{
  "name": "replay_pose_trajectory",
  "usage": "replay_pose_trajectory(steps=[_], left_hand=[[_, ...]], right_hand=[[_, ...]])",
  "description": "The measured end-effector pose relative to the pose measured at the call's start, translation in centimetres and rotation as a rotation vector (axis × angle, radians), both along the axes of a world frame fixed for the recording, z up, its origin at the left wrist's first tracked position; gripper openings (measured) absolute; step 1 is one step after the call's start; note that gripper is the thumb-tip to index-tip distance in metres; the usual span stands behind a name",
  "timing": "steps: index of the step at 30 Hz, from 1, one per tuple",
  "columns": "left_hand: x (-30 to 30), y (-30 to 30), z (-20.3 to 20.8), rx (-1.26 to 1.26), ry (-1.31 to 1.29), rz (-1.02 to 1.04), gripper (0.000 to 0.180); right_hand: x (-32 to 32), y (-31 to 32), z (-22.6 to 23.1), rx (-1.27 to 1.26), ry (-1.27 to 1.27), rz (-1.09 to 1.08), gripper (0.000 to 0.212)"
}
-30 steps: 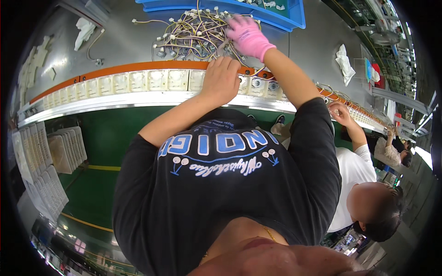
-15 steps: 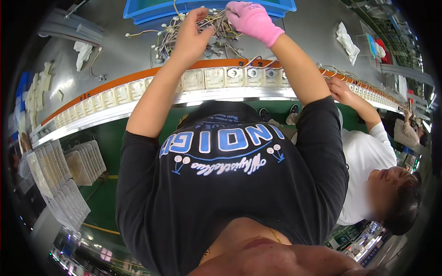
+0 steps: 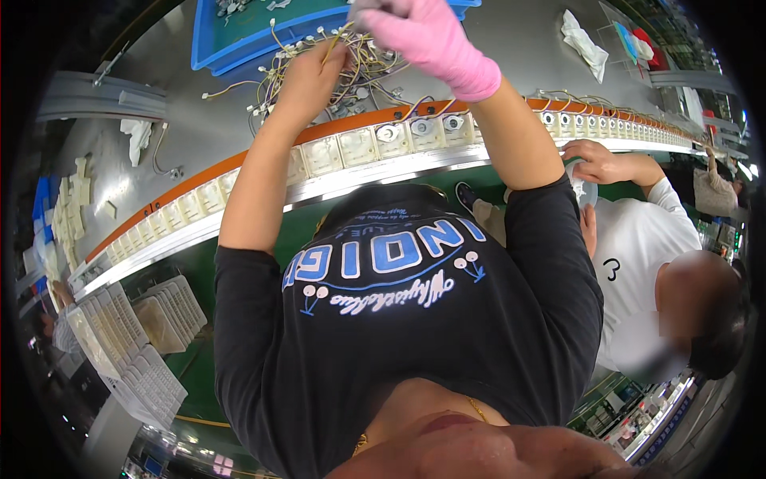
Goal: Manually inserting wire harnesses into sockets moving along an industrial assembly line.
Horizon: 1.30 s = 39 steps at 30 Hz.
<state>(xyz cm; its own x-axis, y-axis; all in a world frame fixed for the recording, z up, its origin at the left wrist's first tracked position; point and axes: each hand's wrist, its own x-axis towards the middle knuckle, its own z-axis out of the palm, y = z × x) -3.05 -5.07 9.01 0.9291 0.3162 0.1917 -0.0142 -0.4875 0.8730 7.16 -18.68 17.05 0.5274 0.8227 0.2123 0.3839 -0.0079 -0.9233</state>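
A tangled heap of wire leads [image 3: 375, 60] with white plugs and small metal parts lies on the metal bench. At its left side my bare left hand [image 3: 309, 84] is closed, with a thin yellow wire rising from its fingertips. My right hand [image 3: 431, 44], in a pink glove with greyish fingertips, is raised over the far side of the heap. Its fingers are pinched together where that yellow wire reaches them; the wire's end is hidden there. Behind the heap stands a blue tray [image 3: 263, 40] holding small grey parts.
An orange-edged rail with a row of cream square housings [image 3: 319, 158] runs along the bench's near edge; some hold round metal parts. White cloths [image 3: 585, 45] lie on the bench. White racks [image 3: 132, 343] stand lower left. A co-worker in white [image 3: 638, 295] works at right.
My left hand has closed its fingers at the heap. My right hand has lifted and shifted left. The view has moved, showing more of the blue tray. The co-worker's hand has drawn back from the rail.
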Motion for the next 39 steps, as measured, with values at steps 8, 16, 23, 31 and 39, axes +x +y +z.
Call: replay_pose_trajectory(steps=[8, 16, 23, 31, 39], left_hand=[[-3.1, 0.3, -2.5, -1.094, 0.308, -0.209, 0.038], [-3.1, -3.0, -2.5, -1.439, 0.099, -0.118, 0.037], [-4.1, -1.7, -4.0, -0.836, 0.279, -0.005, 0.025], [-6.8, -1.3, -4.1, 0.417, 0.079, -0.171, 0.016], [-6.4, -2.1, -4.4, 0.51, -0.007, -0.261, 0.01]], right_hand=[[-0.9, -2.3, -5.9, -0.091, -0.983, -0.341, 0.041], [-6.2, -2.2, -9.2, -0.138, -0.848, -0.145, 0.041], [-5.9, -2.7, -9.1, -0.25, -0.645, -0.019, 0.033], [-5.4, -3.6, -10.0, -0.297, -0.757, 0.225, 0.029], [-5.2, -3.4, -10.2, -0.53, -0.909, 0.425, 0.022]])
